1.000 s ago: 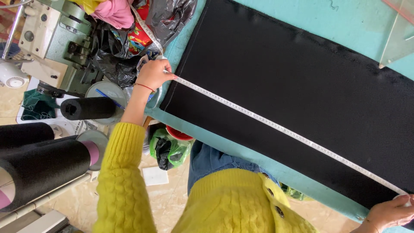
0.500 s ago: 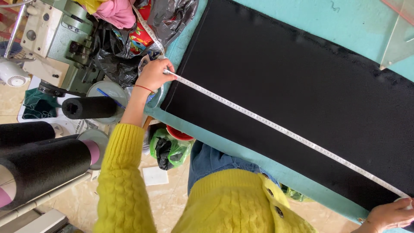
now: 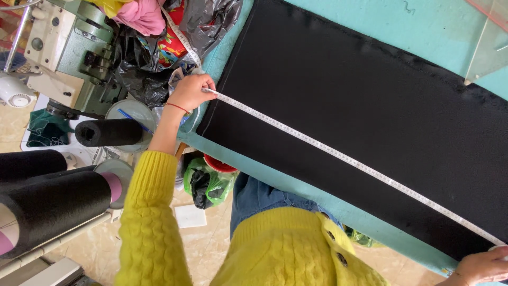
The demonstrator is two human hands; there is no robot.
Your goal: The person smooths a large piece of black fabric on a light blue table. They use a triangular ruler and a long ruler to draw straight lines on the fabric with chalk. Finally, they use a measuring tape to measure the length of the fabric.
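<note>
Teal bench [image 3: 328,16] carries black fabric [image 3: 370,116]; across it a white measuring tape [image 3: 338,153] runs taut, left hand [image 3: 191,91] pinching one end, right hand [image 3: 484,265] pressing the other.

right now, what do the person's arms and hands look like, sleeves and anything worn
The left hand is bare, with a thin red band at the wrist. That arm wears a chunky yellow knit sleeve with a ribbed cuff. The right hand is bare too; its sleeve is out of view.
</note>
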